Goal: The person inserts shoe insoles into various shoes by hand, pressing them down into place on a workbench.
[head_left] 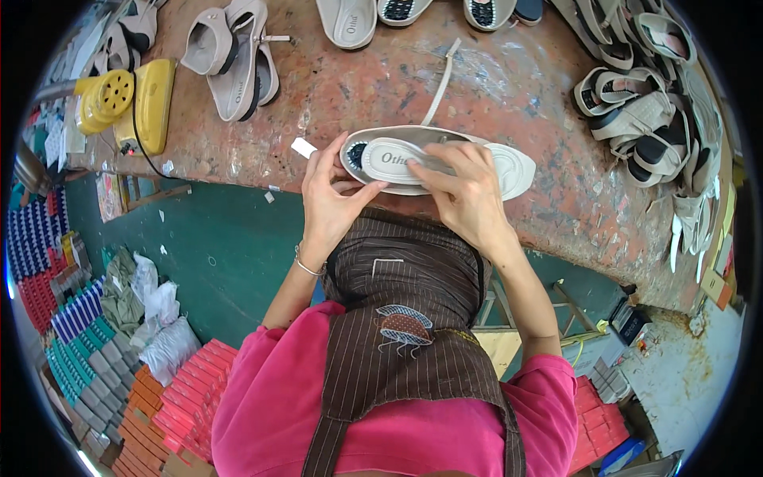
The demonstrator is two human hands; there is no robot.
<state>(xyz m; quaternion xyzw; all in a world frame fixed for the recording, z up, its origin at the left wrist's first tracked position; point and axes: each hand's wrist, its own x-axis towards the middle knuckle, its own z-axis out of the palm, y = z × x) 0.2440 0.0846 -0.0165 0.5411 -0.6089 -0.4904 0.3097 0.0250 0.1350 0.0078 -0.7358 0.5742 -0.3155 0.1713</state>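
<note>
A beige sandal [389, 133] lies sideways at the near edge of the worktable, its heel to the left. Inside its heel part rests a pale insole [383, 161] with printing on it; dark material shows at the heel beyond it. My left hand [330, 195] grips the sandal's heel, thumb on the near rim and fingers on the far side. Fingertips of my right hand [467, 187] pinch the insole near its middle. Those fingers hide how it runs on toward the rounded pale toe end [517, 171]. A thin beige strap [442, 83] stretches away from the sandal across the table.
Beige sandals [234, 71] stand at the back left, and a pile of sandals [640, 111] covers the right side. A yellow device [147, 103] with a black cord sits at the left. White scrap [304, 147] lies beside my left hand. Red boxes [195, 378] are stacked below left.
</note>
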